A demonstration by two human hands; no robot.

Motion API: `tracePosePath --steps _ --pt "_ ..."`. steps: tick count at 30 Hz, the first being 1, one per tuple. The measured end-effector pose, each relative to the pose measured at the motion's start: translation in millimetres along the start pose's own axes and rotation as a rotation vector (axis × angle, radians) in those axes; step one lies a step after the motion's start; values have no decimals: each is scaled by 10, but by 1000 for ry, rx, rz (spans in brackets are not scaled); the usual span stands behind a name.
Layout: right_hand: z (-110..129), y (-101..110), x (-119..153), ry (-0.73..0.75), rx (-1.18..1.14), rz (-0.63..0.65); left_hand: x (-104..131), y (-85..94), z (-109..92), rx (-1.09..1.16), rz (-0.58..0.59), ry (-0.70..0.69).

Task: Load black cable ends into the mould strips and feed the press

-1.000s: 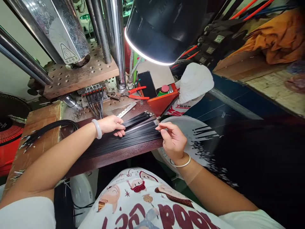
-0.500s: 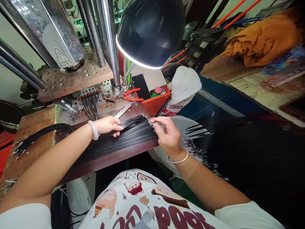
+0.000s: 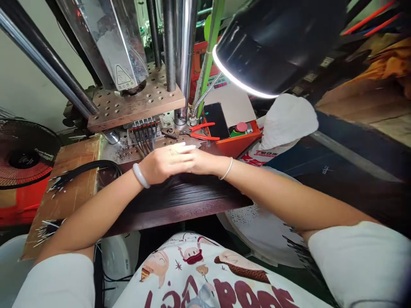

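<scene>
The 2 hands (image 3: 167,163) overlap over black strips (image 3: 199,193) on a reddish-brown table (image 3: 199,210).

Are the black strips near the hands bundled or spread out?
Spread out: the black strips lie side by side on the dark red board, their long edges showing as separate lines.

From the wearer's head, one camera looks forward and down, close above the reddish-brown bench (image 3: 192,209).

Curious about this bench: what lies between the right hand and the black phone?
Red-handled pliers lie between the right hand and phone, in the head view.
</scene>
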State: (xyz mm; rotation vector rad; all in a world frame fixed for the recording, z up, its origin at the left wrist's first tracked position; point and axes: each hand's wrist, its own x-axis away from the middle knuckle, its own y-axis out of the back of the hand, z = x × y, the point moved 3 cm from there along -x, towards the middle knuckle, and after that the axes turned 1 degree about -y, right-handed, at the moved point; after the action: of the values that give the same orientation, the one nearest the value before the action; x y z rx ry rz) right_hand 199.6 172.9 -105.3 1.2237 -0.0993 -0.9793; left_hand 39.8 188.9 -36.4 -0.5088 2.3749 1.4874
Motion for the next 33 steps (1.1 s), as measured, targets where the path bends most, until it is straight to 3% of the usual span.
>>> tracePosePath --steps 3,5,9,11,16,20,25,29,33 --pt "-256 -30 29 -89 127 135 75 114 185 87 -301 333" --pt "-295 -58 141 -142 173 153 150 140 303 103 -432 483" --pt "-62 -116 331 -255 127 110 205 -19 501 40 -324 583" --pt "54 -107 333 -334 28 78 213 -104 579 38 -278 599" --pt "25 -29 110 -560 -429 -275 217 -121 619 260 -394 596" --pt "-2 -206 -34 -657 -778 -259 223 -128 558 356 -425 663" --pt "86 -321 38 -572 -594 -293 258 -192 482 405 -387 680" --pt "93 -250 124 -416 -429 -338 282 -183 360 200 -313 572" --pt "75 -162 245 -404 -342 -329 355 -227 271 -8 -466 505"
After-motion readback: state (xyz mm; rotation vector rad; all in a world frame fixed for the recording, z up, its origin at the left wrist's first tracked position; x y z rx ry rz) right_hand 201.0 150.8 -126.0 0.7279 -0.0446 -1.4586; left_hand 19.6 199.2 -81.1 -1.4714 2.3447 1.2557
